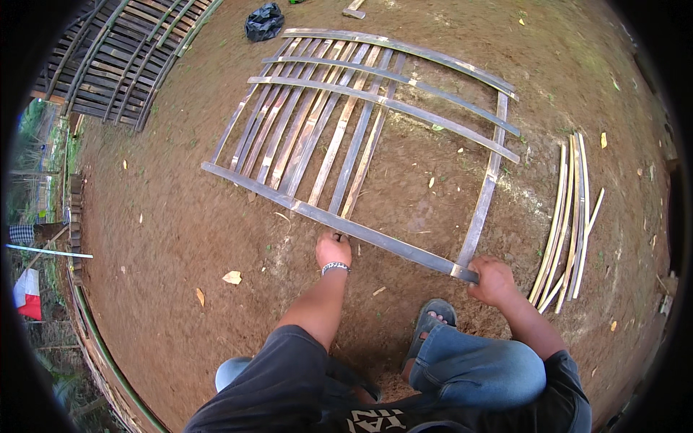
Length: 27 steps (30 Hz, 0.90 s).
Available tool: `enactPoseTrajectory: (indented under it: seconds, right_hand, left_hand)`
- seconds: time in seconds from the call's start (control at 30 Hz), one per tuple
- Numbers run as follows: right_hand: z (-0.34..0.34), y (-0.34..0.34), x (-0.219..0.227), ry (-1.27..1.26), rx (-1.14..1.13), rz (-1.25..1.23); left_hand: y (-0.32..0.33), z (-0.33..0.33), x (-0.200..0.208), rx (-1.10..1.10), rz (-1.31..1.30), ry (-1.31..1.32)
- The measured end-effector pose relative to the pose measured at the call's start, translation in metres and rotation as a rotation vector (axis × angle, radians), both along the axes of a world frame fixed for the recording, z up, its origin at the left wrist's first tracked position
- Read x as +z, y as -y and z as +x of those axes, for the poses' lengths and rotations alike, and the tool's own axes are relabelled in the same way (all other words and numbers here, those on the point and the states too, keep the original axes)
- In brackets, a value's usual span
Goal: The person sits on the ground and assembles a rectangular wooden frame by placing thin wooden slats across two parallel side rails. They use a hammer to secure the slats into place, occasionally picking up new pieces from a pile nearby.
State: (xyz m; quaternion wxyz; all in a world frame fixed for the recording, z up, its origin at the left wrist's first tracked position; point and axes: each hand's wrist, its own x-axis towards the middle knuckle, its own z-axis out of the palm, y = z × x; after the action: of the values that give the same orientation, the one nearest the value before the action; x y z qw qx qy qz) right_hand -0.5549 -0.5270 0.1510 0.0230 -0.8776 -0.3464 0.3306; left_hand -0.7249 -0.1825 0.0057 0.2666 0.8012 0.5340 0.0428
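A panel of split bamboo slats (323,133) lies on the soil in front of me, with several slats side by side on its left and an open gap to their right. Long crosspieces (404,107) run over the slats. My right hand (493,280) grips the right end of the near bamboo rail (390,241), beside the right upright slat (481,209). Just below that rail, near the last slat of the row, my left hand (333,249) is closed; a small dark bit shows at its fingers, too small to name.
A bundle of thin bamboo strips (570,216) lies to the right. A black plastic bag (264,22) sits beyond the panel. At the far left stands another slatted bamboo structure (119,54). My sandalled foot (437,317) is close below the rail.
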Motion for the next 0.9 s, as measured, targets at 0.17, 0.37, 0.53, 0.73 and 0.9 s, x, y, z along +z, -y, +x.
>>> enactPoseTrajectory:
  seconds: [0.17, 0.37, 0.53, 0.73, 0.9]
  right_hand:
    - [0.0, -0.001, -0.001, -0.012, 0.002, -0.006]
    - [0.0, -0.002, -0.001, -0.011, 0.006, -0.008]
    - [0.0, -0.003, 0.0, -0.007, 0.007, -0.006]
    - [-0.001, -0.001, -0.002, 0.006, 0.01, -0.014]
    - [-0.001, -0.005, -0.003, 0.003, 0.019, 0.011]
  left_hand:
    - [-0.001, 0.002, 0.005, 0.041, 0.144, 0.063]
    - [-0.024, 0.012, 0.003, 0.175, -0.027, 0.005]
    - [-0.034, 0.014, 0.002, 0.197, -0.006, -0.089]
    - [-0.055, 0.012, 0.005, 0.158, -0.028, -0.068]
    - [-0.079, 0.001, -0.017, 0.216, 0.079, 0.027]
